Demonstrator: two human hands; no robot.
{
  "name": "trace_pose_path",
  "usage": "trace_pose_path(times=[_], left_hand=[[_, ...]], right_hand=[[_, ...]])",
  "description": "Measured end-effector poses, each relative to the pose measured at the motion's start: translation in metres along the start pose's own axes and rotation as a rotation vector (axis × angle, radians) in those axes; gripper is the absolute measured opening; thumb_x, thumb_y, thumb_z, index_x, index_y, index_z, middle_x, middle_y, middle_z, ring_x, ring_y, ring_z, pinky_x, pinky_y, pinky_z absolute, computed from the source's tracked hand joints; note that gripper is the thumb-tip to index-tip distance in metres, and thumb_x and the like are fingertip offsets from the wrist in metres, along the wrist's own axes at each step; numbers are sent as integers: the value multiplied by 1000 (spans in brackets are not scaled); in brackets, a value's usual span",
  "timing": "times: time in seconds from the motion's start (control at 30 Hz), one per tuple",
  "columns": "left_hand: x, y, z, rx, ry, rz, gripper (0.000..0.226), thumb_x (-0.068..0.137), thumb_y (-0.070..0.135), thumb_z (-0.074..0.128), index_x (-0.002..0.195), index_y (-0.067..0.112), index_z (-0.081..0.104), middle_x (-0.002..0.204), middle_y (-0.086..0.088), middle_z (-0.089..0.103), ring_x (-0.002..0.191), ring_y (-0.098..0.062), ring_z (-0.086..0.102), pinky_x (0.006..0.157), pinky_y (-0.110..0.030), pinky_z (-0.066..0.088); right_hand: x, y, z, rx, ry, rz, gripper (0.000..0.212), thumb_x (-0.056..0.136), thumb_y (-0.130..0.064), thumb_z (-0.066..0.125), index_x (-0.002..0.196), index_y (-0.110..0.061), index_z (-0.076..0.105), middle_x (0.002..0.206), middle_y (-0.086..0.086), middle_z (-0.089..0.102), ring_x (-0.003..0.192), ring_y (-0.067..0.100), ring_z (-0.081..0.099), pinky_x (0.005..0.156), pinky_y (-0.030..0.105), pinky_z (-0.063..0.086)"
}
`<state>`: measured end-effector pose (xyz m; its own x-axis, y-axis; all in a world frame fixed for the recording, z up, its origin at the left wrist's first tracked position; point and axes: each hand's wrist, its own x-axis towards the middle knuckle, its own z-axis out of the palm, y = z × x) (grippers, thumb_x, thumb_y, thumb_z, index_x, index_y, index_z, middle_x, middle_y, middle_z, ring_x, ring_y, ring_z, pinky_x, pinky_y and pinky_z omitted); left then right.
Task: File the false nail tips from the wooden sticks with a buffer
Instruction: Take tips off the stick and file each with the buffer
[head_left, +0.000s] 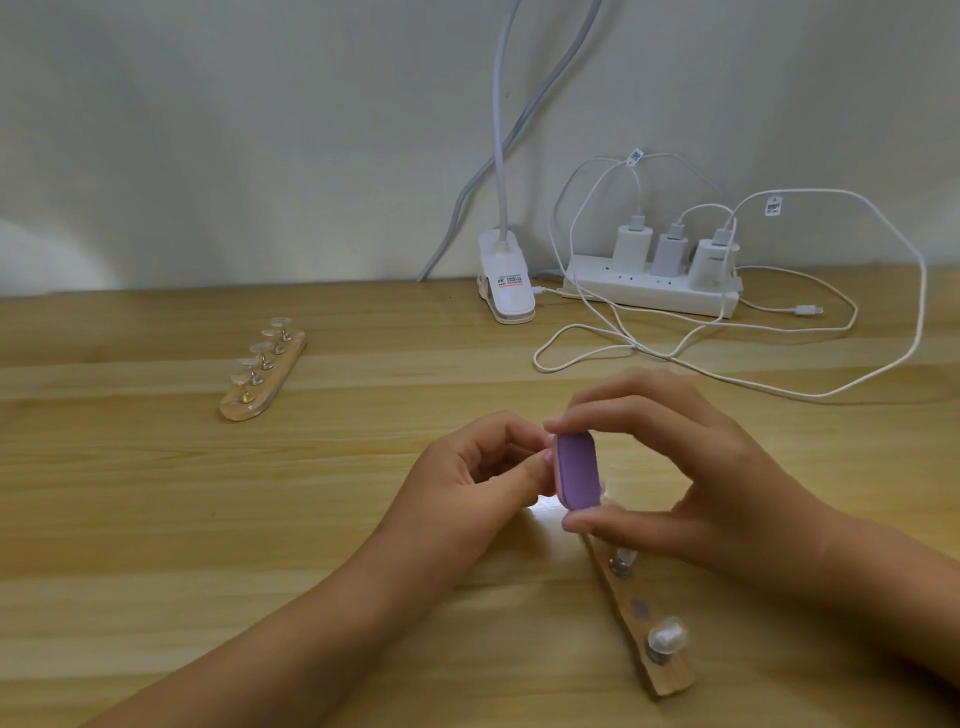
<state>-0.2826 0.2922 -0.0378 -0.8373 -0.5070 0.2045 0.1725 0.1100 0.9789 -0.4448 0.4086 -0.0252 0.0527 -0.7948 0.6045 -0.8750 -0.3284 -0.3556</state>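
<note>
Pinching a lilac buffer (577, 470) by its two rounded ends, the right hand (696, 478) arches over the table (156, 519), forefinger curled on the top end and thumb pressed under the bottom end, the other fingers bent loosely behind. The left hand (478, 478) meets it from nine o'clock, forearm running down to the lower left, thumb and fingers curled tight together against the buffer's pink left edge; whether they pinch anything there is hidden. The buffer is a small flat block with soft corners and a matte, faintly gritty face, held upright. From under the right thumb a pale wooden stick (667, 675) slants off toward five o'clock, flat and rough at its cut end, set with small metal pegs; a clear, glossy false nail tip (667, 634) sits on the peg nearest the end, another peg shows just below the thumb, and between them is a bare grey spot. At ten o'clock from the hands, well apart, a second wooden stick (265, 376) with rounded ends carries a row of clear tips on brass-coloured pegs. At one o'clock, against the wall, lie a white clip lamp (506, 280) and a white power strip (654, 293) with three chargers and looping cables (883, 228). The table is light, striped wood grain.
</note>
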Motion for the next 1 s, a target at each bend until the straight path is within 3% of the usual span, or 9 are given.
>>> trace_pose_path(times=[0.13,0.23,0.37,0.47,0.6,0.67,0.77,0.87,1.0], left_hand=[[-1,2,2,15,-8,-5,7,80,29,66,75,24,68,72,9,69,69,-2,61,66,-10,43],[-1,2,2,15,0,0,13,85,25,70,73,28,68,71,9,68,70,-4,60,67,-12,44],[-1,2,0,24,20,-9,8,84,32,70,77,27,70,77,10,68,75,-3,60,67,-16,47],[-3,3,-1,7,4,-16,8,82,30,67,83,24,72,78,8,68,72,-6,62,67,-24,52],[-4,4,-1,-24,38,-40,14,79,31,71,86,19,74,83,0,70,72,-4,61,62,-14,49],[-3,4,-1,-4,50,-60,17,78,34,74,87,19,74,89,-6,72,78,-3,62,65,-14,49],[-2,3,-1,18,63,-83,17,77,37,76,89,24,74,91,1,75,88,-3,67,72,-19,51],[-1,2,-1,32,80,-85,13,75,36,73,88,32,73,94,-2,75,90,-6,67,72,-22,51],[-1,3,-1,19,85,-52,9,78,33,74,85,29,73,86,4,71,82,-1,62,73,-13,48]], right_hand=[[1,0,-2,26,67,50,50,80,-40,72,121,-14,62,116,0,60,110,18,57,94,28,45],[1,-1,-1,-38,42,-22,48,81,-40,71,121,-16,61,116,1,60,111,18,57,99,28,42],[2,-1,-1,-57,81,2,49,82,-38,70,123,-14,60,119,1,59,114,20,57,98,40,46],[0,-2,1,-58,76,-31,47,83,-39,70,123,-15,59,119,1,59,113,20,57,99,34,44],[3,3,-2,58,116,110,48,81,-39,70,123,-17,60,118,-4,61,112,15,58,93,28,47],[4,5,-3,134,147,203,47,83,-41,73,123,-20,59,116,-9,62,109,15,59,90,29,49],[3,5,-3,258,180,291,44,82,-40,71,122,-24,60,114,-11,63,109,16,60,93,34,50],[3,1,-3,271,129,253,45,83,-39,68,123,-22,59,118,-8,63,112,18,59,93,34,50],[1,0,-2,281,66,218,44,85,-36,63,126,-21,58,118,-10,63,113,19,59,92,27,49]])
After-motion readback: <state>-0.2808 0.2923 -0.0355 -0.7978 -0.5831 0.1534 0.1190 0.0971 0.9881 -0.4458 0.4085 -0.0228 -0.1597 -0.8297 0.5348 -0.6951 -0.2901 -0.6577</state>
